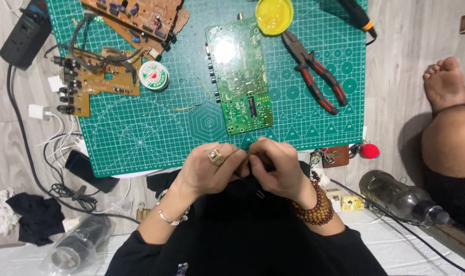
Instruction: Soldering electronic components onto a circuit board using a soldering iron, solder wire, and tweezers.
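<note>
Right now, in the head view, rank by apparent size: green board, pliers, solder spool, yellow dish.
1. Green board, clearly largest.
2. Pliers, long but thin.
3. Yellow dish, cut off by the top edge.
4. Solder spool, close to the dish in size, so their order is unsure.

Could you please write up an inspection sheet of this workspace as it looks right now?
Surface: green cutting mat on a pale wood floor.
Job's things: slim dark tool pinched between both hands; green circuit board just beyond.
Clutter: brown boards, solder reel, yellow dish, red-handled pliers, plastic bottle.
Grippers: left hand and right hand touching at the mat's near edge.
Cables: white and black leads at left.
Surroundings: another person's bare foot.
</note>
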